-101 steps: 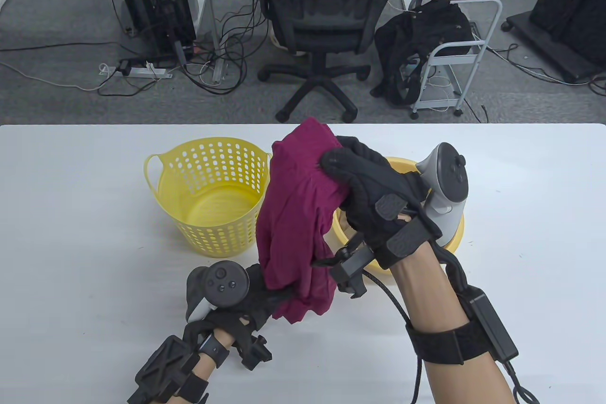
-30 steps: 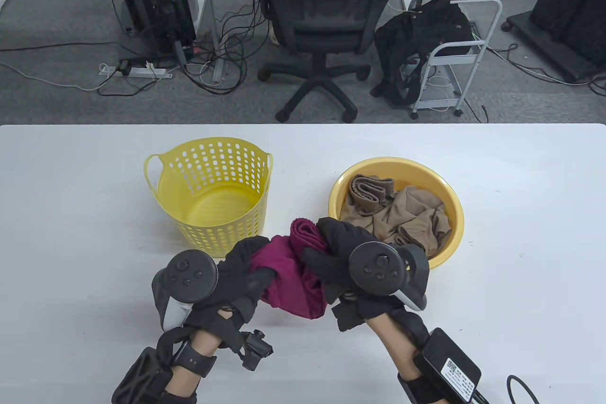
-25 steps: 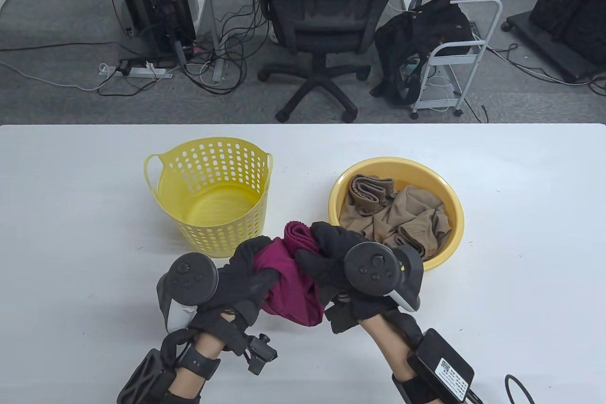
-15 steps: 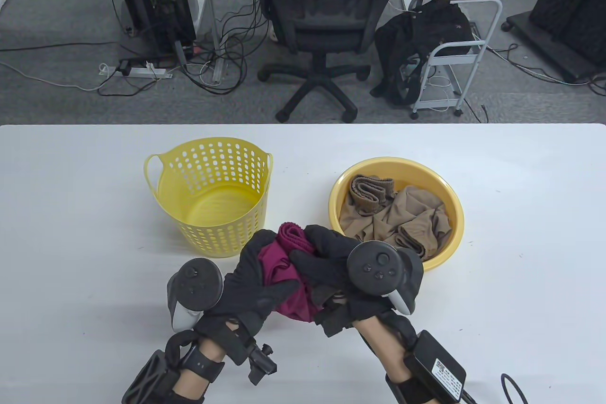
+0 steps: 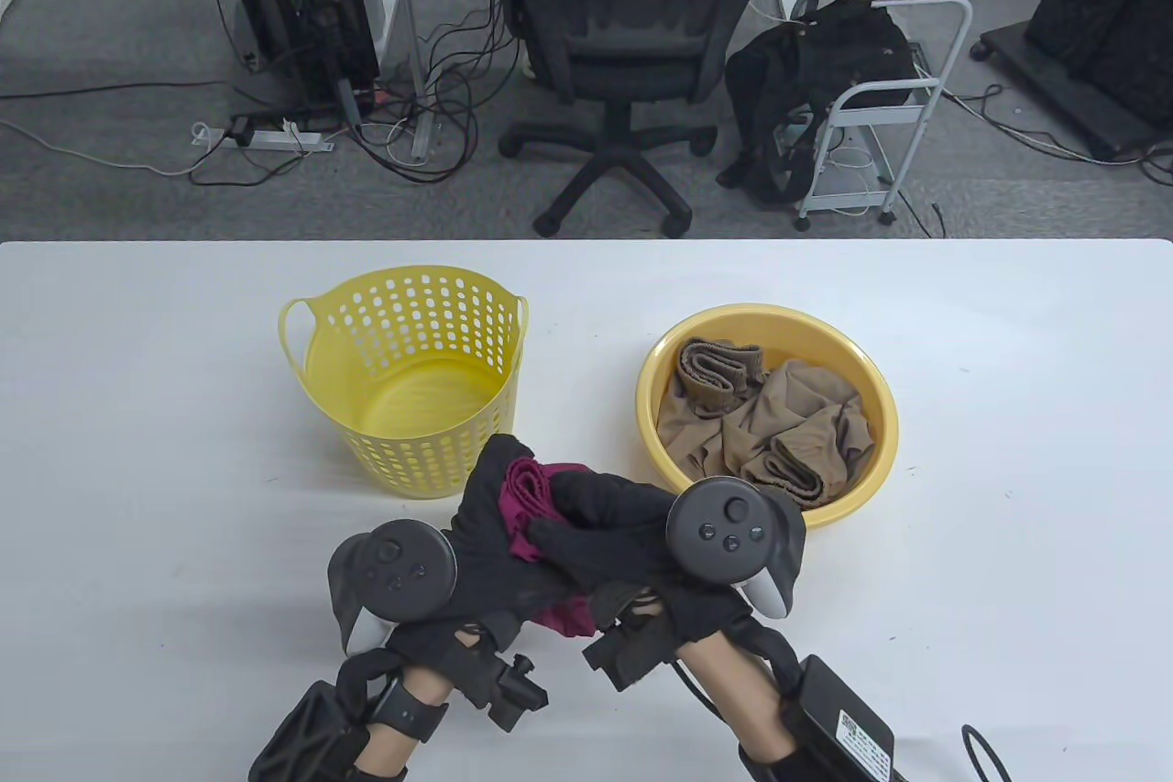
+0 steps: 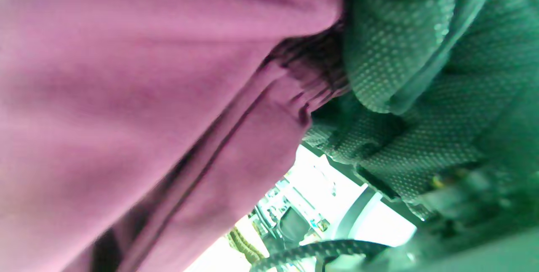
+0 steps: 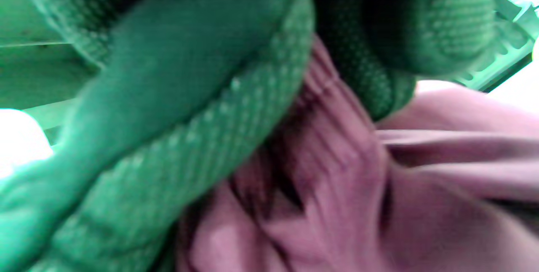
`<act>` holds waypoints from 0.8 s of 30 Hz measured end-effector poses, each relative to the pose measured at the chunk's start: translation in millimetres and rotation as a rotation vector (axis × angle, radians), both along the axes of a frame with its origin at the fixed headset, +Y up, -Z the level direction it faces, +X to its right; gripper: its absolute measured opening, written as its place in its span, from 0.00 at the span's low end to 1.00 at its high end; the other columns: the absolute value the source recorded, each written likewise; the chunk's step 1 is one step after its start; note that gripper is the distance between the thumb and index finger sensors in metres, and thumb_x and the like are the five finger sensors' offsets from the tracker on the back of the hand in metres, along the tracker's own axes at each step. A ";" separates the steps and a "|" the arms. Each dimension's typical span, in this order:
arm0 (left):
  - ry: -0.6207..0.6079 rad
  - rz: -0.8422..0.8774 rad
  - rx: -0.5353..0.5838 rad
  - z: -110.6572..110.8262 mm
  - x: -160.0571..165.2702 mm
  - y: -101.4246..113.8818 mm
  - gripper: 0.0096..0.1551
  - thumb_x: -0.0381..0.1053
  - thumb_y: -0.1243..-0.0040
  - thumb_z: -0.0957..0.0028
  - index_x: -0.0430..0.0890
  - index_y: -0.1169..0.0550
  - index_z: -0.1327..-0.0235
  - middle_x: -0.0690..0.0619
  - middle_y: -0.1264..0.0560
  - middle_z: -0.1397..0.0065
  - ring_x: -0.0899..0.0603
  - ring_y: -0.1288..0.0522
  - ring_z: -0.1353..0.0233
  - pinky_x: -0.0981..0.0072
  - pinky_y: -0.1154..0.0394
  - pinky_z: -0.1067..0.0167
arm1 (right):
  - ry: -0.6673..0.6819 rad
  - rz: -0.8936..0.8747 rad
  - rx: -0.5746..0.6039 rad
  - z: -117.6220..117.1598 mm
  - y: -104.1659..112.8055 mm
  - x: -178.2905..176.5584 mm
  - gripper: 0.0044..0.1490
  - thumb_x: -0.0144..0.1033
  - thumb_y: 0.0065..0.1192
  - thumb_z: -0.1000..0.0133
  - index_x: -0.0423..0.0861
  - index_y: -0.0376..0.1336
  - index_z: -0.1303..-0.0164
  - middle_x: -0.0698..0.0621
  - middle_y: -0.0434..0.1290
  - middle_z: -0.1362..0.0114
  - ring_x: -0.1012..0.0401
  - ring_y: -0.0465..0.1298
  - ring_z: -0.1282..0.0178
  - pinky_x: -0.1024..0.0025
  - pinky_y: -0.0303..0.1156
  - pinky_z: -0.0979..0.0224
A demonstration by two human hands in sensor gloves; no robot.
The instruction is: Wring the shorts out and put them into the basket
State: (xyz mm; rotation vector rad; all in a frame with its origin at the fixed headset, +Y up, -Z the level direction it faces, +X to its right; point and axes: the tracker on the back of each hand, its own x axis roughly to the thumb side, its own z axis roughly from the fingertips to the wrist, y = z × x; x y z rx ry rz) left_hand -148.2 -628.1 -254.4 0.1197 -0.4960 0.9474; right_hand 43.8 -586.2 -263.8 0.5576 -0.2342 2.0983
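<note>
The maroon shorts (image 5: 527, 498) are bunched into a tight wad between both gloved hands, just above the table's front middle. My left hand (image 5: 490, 525) wraps the wad from the left and my right hand (image 5: 605, 534) grips it from the right, fingers overlapping. Only small bits of fabric show between the gloves. The left wrist view is filled by the maroon shorts (image 6: 147, 108) pressed against a glove, and in the right wrist view the shorts (image 7: 337, 188) are crumpled under gloved fingers (image 7: 202, 95). The yellow perforated basket (image 5: 321, 342) stands empty just behind the hands, to the left.
A yellow basin (image 5: 875, 402) holding brown garments (image 5: 770, 424) sits to the right of the basket, close behind my right hand. White table (image 5: 1008, 544) extends to both sides. Beyond the far edge stand an office chair (image 5: 632, 39) and a small trolley (image 5: 880, 104).
The shorts hung long from my raised right hand earlier. Both hands have since come low, closed in and squeezed the fabric smaller, sliding slightly toward the front edge.
</note>
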 end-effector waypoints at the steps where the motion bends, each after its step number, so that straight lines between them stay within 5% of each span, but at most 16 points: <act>1: 0.021 0.002 0.002 0.1 0.0 -0.5 0.79 0.61 0.16 0.60 0.33 0.57 0.21 0.25 0.50 0.17 0.16 0.36 0.24 0.21 0.35 0.40 | 0.013 0.009 0.006 1.0 0.5 -1.7 0.36 0.49 0.77 0.48 0.32 0.70 0.45 0.34 0.79 0.45 0.43 0.83 0.55 0.56 0.83 0.51; 7: 0.040 0.014 0.005 -0.8 -3.2 -2.8 0.77 0.62 0.14 0.62 0.35 0.54 0.20 0.27 0.46 0.18 0.17 0.33 0.24 0.20 0.34 0.40 | 0.087 0.016 0.002 2.3 0.1 -5.2 0.34 0.46 0.75 0.46 0.31 0.69 0.44 0.33 0.77 0.44 0.40 0.82 0.52 0.53 0.80 0.48; 24: 0.045 -0.019 0.061 -3.1 -10.8 -1.1 0.51 0.60 0.18 0.50 0.45 0.38 0.26 0.38 0.30 0.24 0.28 0.23 0.29 0.26 0.29 0.40 | 0.102 0.032 -0.016 -3.6 -0.4 7.1 0.32 0.53 0.74 0.47 0.41 0.73 0.43 0.37 0.76 0.38 0.40 0.79 0.45 0.50 0.78 0.43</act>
